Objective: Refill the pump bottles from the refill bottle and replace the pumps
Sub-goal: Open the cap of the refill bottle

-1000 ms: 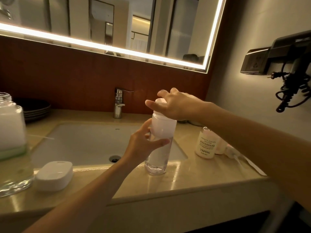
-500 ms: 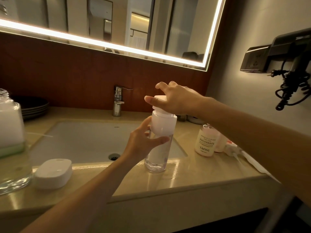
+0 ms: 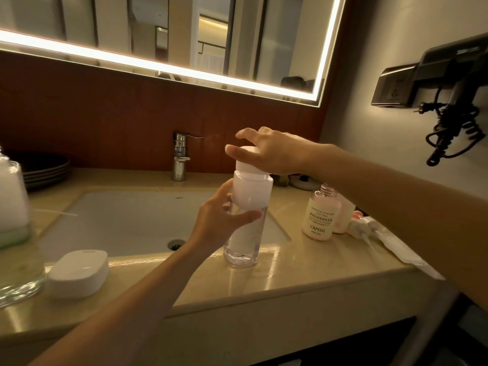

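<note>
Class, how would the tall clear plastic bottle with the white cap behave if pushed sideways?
The tall clear plastic bottle probably tips easily: narrow base, bulky white cap up high. It might slide on the glossy beige counter.

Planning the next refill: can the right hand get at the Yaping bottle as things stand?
Probably yes, once the right hand lets go of the cap: the Yaping bottle stands on the counter near that forearm, nothing between.

We count one left hand (image 3: 216,225), one right hand (image 3: 274,154), one pump bottle (image 3: 252,196), two small open bottles (image 3: 320,217) (image 3: 344,216), one white soap box (image 3: 79,273), one tap (image 3: 181,157), one glass jar (image 3: 13,202) and one plate stack (image 3: 45,167).
</note>
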